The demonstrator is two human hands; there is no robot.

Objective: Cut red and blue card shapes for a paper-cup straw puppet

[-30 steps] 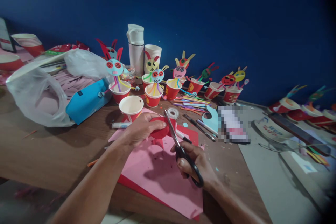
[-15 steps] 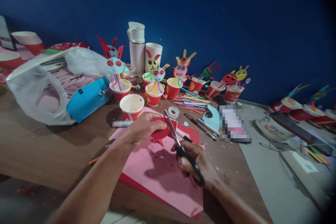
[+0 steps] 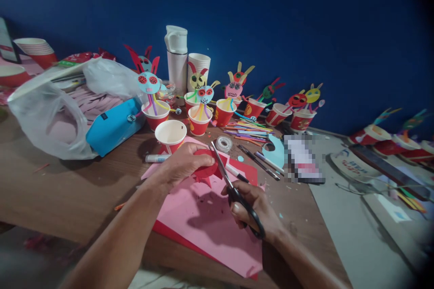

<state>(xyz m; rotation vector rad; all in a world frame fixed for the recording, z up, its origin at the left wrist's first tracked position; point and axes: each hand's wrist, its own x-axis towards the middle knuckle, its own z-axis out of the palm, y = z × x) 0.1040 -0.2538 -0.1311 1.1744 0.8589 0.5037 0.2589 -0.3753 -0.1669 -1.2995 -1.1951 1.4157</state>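
Between the thumb and fingers of my left hand [image 3: 185, 162] is a piece of red paper [image 3: 206, 169] with a rounded edge. My right hand [image 3: 252, 207] grips black-handled scissors [image 3: 233, 192], their blades pointing up and away, at the right edge of the red paper. Below both hands lies a pink sheet [image 3: 206, 230] on top of red sheets, with small dark specks on it. A capped marker [image 3: 236, 173] rests just beyond the scissors. An undecorated paper cup [image 3: 170, 136] stands behind my left hand.
Behind are several red paper cups with paper faces [image 3: 205, 95], and a bundle of coloured sticks [image 3: 251, 131]. A tape roll [image 3: 224, 144], pens [image 3: 259, 162] and a blurred-out phone [image 3: 303, 158] lie nearer. Left stands a plastic bag [image 3: 54, 131] beside a blue case [image 3: 117, 126].
The view has shifted very slightly. My left hand and the red paper are a touch higher and further left; both hands keep their holds.
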